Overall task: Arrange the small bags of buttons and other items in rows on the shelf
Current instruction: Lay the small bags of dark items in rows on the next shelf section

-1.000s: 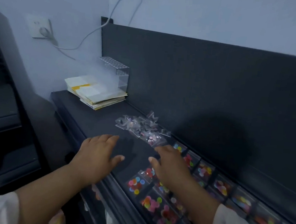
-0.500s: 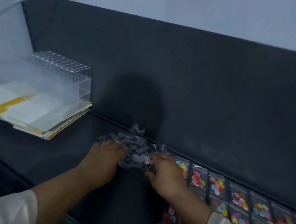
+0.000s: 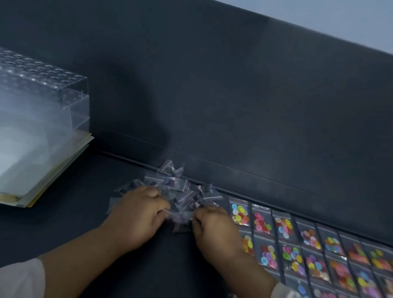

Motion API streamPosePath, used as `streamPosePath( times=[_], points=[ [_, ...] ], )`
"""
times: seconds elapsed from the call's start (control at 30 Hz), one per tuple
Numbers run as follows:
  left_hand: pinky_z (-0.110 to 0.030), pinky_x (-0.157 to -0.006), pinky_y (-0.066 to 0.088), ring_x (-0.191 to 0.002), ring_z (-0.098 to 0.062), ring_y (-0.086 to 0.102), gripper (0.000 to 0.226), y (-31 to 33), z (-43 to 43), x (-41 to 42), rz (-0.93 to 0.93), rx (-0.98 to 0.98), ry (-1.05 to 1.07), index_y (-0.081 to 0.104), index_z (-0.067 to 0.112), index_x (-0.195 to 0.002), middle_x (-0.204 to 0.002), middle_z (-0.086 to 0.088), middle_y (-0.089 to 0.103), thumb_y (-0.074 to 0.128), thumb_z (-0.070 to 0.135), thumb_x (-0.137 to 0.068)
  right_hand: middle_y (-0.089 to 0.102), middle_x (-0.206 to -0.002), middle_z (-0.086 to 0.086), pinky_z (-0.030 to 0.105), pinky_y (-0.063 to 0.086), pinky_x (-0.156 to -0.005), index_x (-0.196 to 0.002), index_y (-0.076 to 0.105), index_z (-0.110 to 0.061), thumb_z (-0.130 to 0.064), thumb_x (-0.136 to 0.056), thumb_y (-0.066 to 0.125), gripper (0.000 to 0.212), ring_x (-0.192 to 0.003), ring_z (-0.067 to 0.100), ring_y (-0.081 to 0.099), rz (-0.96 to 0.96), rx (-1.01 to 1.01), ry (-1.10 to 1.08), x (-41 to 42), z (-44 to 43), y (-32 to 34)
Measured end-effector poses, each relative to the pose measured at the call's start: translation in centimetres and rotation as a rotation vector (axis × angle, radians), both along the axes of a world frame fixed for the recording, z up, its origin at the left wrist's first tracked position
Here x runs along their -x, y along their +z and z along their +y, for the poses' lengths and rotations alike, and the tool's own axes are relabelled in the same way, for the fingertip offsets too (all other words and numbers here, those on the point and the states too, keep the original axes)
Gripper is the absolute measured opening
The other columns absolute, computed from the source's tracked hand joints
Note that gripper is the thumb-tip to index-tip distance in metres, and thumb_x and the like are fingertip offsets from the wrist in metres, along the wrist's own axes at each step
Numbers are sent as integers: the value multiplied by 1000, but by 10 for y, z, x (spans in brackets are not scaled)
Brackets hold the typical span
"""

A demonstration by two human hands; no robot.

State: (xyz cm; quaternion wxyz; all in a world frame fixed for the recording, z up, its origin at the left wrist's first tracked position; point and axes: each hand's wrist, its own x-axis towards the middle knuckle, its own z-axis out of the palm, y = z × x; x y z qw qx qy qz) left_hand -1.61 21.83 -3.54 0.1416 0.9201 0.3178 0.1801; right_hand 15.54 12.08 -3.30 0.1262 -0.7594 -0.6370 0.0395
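Observation:
A loose heap of small clear bags (image 3: pixel 177 190) lies on the dark shelf (image 3: pixel 69 211) against its back panel. My left hand (image 3: pixel 136 212) rests on the heap's left side with fingers curled into the bags. My right hand (image 3: pixel 216 230) presses on the heap's right side, fingers curled around bags at the front. Rows of small bags of coloured buttons (image 3: pixel 305 250) lie flat on the shelf to the right of my right hand, several rows deep. My wrists hide part of the heap's front edge.
A stack of papers and folders (image 3: pixel 27 175) lies at the left of the shelf, with a clear plastic rack (image 3: pixel 35 90) standing on top. The tall dark back panel (image 3: pixel 220 91) runs behind everything. Bare shelf lies between the stack and the heap.
Both hands moved forward from the shelf's front onto the heap of bags and closed around it. The view has shifted closer and to the right.

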Motion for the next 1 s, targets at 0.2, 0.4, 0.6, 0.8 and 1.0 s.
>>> streamPosePath(
  times=[0.2,0.4,0.6,0.8,1.0],
  points=[
    [-26,-65,47,-73,-9,60,17,24,-14,-11,-414,647,192,65,25,-87,-80,7,66,51,25,-95,64,-72,-1,21,49,-63,-75,62,-19,-10,-94,52,23,-65,13,58,1142,-116,-499,2,-6,27],
    [-30,-57,53,-67,-24,70,15,43,-43,-36,-657,1296,363,58,17,-108,-93,-13,72,54,21,-94,67,-78,6,26,51,-53,-96,56,-16,-14,-94,47,10,-62,18,64,1811,-38,-654,-8,-39,45],
    [-30,-59,51,-68,-21,66,13,62,-102,-67,-573,1368,201,63,13,-98,-74,-2,69,55,22,-93,65,-77,1,23,49,-52,-102,61,-18,-21,-88,61,14,-58,12,59,1850,-54,-494,-25,-101,58],
    [-30,-59,52,-65,-23,66,14,71,-191,-123,-502,1398,112,63,10,-104,-89,-9,69,55,15,-93,56,-59,3,19,37,-41,-78,58,-13,-2,-88,60,15,-45,12,46,1596,-194,-493,-67,-204,63],
    [-30,-55,51,-73,-23,62,16,69,-310,-183,-440,1487,9,65,12,-102,-90,-11,69,59,20,-90,59,-64,3,22,41,-48,-81,58,-13,0,-86,61,15,-49,12,51,1459,-259,-531,-111,-337,66]
  ],
)
